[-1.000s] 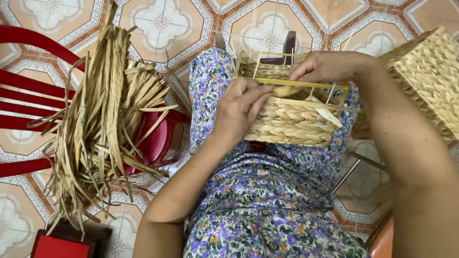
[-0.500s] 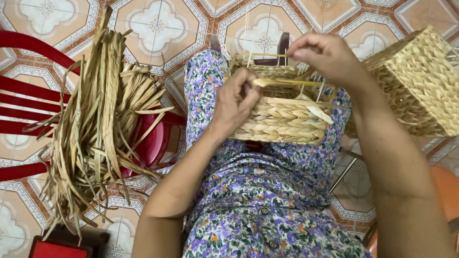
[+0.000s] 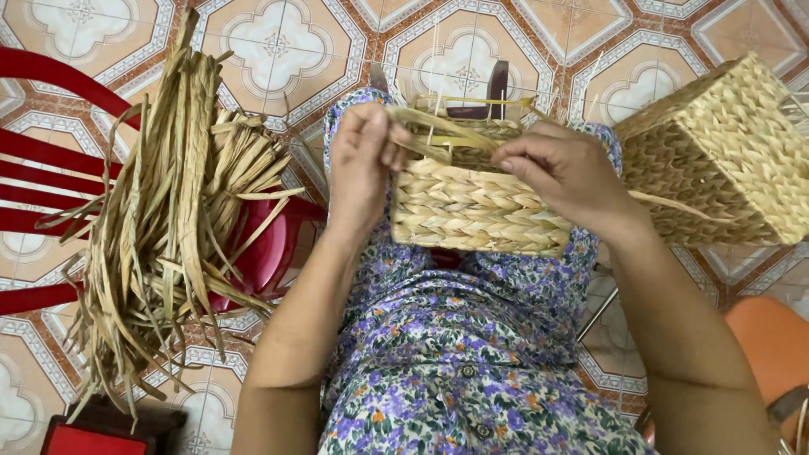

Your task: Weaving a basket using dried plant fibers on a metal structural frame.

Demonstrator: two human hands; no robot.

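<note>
We have a half-woven basket point(image 3: 476, 206) resting on the lap, on the floral dress point(image 3: 472, 337), open side up. Inside we see only upright yellow frame rods and loose strand ends; the interior is mostly hidden by the rim. Left hand point(image 3: 358, 164) is closed, pinching a flat dried strand point(image 3: 438, 126) at the basket's left top corner. Right hand point(image 3: 565, 173) is closed too, fingertips pinching weave material at the top right edge; a thin strand trails off to the right from under it. Finished woven basket point(image 3: 729, 152) sits tilted just beside the right hand; its opening is not visible, so we cannot tell its contents. Bundle of dried leaf strips point(image 3: 168, 227) is draped over a red plastic chair point(image 3: 50, 177) on the left, well apart from both baskets. Patterned tile floor point(image 3: 278, 42) underneath.
</note>
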